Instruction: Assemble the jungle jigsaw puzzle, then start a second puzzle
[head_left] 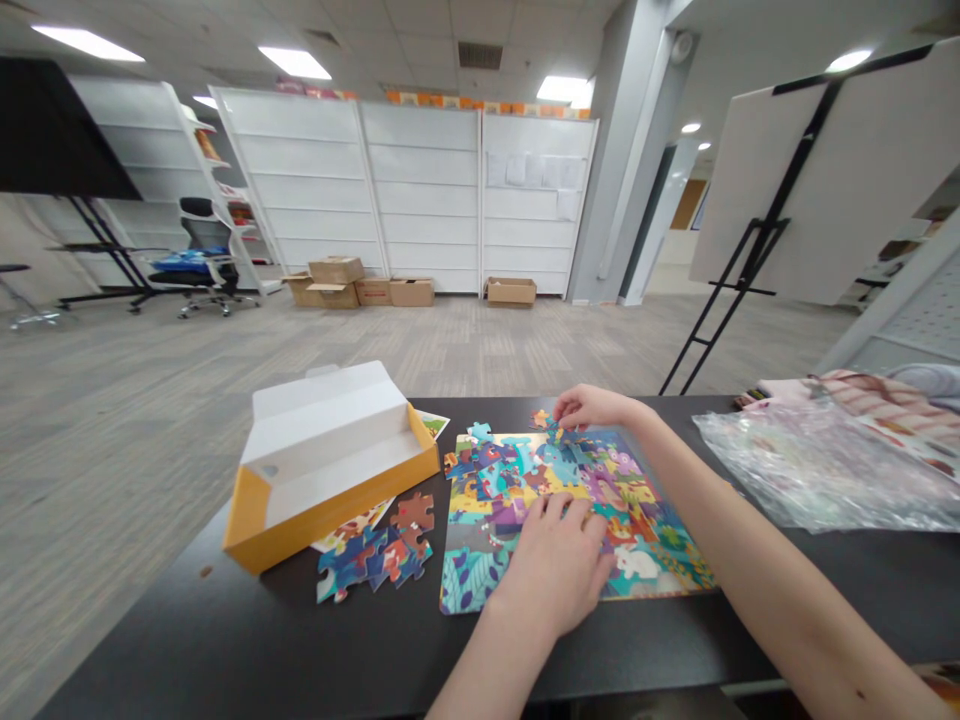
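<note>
A colourful jigsaw puzzle (487,580) with cartoon animals lies on the dark table in front of me. My left hand (562,555) rests palm down on its middle, fingers spread and holding nothing. At the puzzle's far edge my right hand (592,408) is closed, its fingertips on a small blue puzzle piece (553,430); the fingers partly cover that piece. Loose pieces lie over the puzzle's upper left part, among them a light blue piece (480,431) by its top edge. Several more loose pieces (397,550) are heaped left of the puzzle.
An open yellow box (337,500) with a white inside stands at the left, printed cards partly under it. Clear plastic packaging (817,465) lies at the right of the black table (360,655). Beyond are cardboard boxes (337,285) and a whiteboard on a stand (825,190).
</note>
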